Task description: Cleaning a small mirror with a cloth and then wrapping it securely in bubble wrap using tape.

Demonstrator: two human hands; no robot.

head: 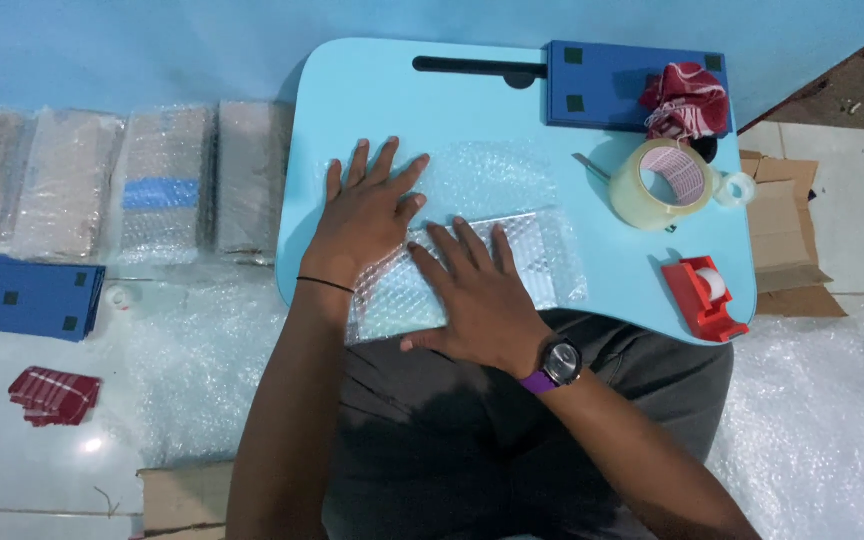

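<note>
Both hands lie flat and open: left hand [364, 222] on the light-blue lap table [452, 100], right hand [482, 295] pressing the bubble-wrapped packet [537, 262] near its front edge. Light, soft and probably slippery, it seems best gripped by its edges.

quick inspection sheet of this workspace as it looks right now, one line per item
surface: light blue lap table over the person's lap, dark slot near its far edge.
job's things: bubble-wrapped flat packet lying on the table.
clutter: clear tape roll, red tape dispenser, blue boards with a red cloth on top.
grippers: left hand and right hand both flat, fingers spread, pressing the packet.
cables: nothing seen.
surroundings: wrapped bundles in a row on the floor, blue board stack, folded red cloth, loose bubble wrap, cardboard.
</note>
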